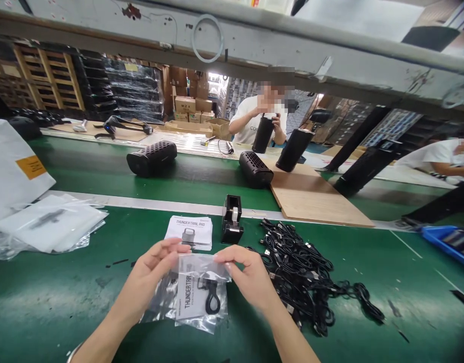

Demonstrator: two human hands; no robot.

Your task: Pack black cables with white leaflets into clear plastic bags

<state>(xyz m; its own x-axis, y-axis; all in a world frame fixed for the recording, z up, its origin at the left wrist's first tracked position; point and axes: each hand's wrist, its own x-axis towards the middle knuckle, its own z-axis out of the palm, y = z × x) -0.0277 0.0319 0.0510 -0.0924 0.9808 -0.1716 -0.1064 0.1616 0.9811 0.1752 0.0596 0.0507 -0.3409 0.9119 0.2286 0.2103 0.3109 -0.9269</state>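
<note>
Bag (205, 269) holds one cable (211, 289) and one leaflet (187, 297).

A black plastic tape dispenser (232, 222) holding a white roll stands near the pale dividing strip (141, 201). Beyond the strip, two black rounded speakers with perforated faces, a left one (152, 157) and a right one (255, 169), lie well apart, the latter near a light-brown wooden board (323, 204) bearing a black cylinder (294, 150). A co-worker in a white shirt (240, 126) holds another black cylinder (263, 135); brown cardboard cartons (185, 105) are stacked behind.
</note>
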